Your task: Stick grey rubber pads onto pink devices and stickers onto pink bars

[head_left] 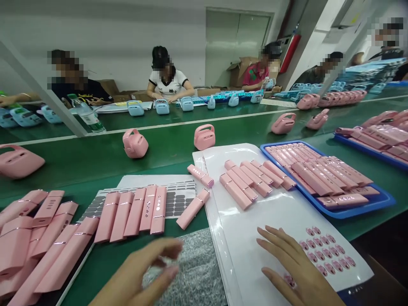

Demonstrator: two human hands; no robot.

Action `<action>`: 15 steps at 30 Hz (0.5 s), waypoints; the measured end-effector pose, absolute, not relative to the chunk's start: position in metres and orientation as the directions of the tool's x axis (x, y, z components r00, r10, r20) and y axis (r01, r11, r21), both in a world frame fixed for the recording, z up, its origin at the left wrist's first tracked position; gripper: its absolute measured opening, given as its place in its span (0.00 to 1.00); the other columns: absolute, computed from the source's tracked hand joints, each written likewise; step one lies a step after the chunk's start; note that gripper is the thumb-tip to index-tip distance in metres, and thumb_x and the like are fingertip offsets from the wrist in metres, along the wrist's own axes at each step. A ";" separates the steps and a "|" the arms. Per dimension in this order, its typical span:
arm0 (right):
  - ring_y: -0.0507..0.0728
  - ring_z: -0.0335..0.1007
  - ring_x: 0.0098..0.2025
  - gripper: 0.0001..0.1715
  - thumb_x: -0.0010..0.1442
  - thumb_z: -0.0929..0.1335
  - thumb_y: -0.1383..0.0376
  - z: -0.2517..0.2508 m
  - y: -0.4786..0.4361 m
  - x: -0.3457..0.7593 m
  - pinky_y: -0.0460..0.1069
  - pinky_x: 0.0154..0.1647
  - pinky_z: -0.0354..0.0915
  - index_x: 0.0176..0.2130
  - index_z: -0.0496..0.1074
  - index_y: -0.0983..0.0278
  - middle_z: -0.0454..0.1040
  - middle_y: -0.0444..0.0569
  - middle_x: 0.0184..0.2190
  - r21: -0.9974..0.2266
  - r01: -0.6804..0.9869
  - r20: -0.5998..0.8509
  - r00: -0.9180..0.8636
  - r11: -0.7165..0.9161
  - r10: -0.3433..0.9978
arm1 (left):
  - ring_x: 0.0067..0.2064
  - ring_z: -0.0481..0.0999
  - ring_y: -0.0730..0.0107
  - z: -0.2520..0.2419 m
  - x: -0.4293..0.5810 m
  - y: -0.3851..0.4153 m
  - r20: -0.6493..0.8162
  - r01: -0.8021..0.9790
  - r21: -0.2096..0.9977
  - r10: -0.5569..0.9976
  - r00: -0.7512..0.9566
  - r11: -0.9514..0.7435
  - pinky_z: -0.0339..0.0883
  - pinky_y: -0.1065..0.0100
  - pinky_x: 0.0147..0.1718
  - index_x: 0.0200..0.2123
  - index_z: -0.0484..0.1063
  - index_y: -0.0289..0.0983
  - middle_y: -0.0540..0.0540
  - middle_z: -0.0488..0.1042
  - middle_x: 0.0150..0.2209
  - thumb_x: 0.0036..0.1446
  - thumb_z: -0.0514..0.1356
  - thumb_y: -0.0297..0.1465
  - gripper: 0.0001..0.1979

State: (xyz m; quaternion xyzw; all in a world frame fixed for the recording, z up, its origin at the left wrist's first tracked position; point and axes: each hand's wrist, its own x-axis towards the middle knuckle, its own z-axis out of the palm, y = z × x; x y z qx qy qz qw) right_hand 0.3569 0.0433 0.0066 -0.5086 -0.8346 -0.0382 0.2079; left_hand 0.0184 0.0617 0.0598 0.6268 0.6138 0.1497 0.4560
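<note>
My left hand point(146, 272) hovers at the bottom centre over a grey textured mat point(194, 263), its thumb and fingers apart with nothing between them. On the right, my right hand point(293, 267) is spread over a white sheet point(248, 238), beside rows of small pink oval stickers point(330, 253); one more sticker shows below its palm. Several pink bars point(237, 189) lie on the upper part of the sheet. Two single pink bars point(193, 209) are between the hands' far side and a row of pink bars point(138, 214) resting on a grey label sheet point(180, 199).
A blue tray point(347, 212) full of pink bars sits right; more pink bars point(47, 238) are piled left. Pink handled cases point(204, 138) stand on the green belt point(168, 144). Blue cases point(162, 107), a bottle point(87, 114) and several seated people point(167, 78) are beyond.
</note>
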 end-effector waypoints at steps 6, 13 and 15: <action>0.61 0.71 0.54 0.18 0.66 0.63 0.60 0.022 0.078 0.340 0.53 0.48 0.75 0.53 0.69 0.61 0.74 0.50 0.53 -0.123 0.811 0.445 -0.470 0.572 0.762 | 0.53 0.65 0.49 0.044 0.070 0.130 -0.023 0.901 0.348 0.958 0.285 -0.259 0.65 0.49 0.48 0.63 0.57 0.47 0.38 0.63 0.56 0.60 0.47 0.24 0.28; 0.66 0.74 0.51 0.18 0.60 0.67 0.65 0.038 0.126 0.319 0.60 0.43 0.77 0.50 0.72 0.61 0.76 0.50 0.51 -0.058 0.786 0.362 -0.558 0.615 0.747 | 0.47 0.70 0.48 0.021 0.074 0.128 -0.238 0.946 0.243 0.932 0.273 -0.215 0.69 0.52 0.41 0.66 0.51 0.41 0.35 0.71 0.49 0.54 0.45 0.16 0.37; 0.68 0.75 0.49 0.19 0.55 0.71 0.68 0.043 0.141 0.309 0.62 0.41 0.78 0.48 0.73 0.61 0.77 0.51 0.49 -0.029 0.771 0.321 -0.596 0.637 0.736 | 0.48 0.71 0.46 0.019 0.065 0.121 -0.314 0.959 0.232 0.920 0.234 -0.165 0.69 0.52 0.44 0.64 0.57 0.39 0.34 0.72 0.50 0.51 0.50 0.15 0.37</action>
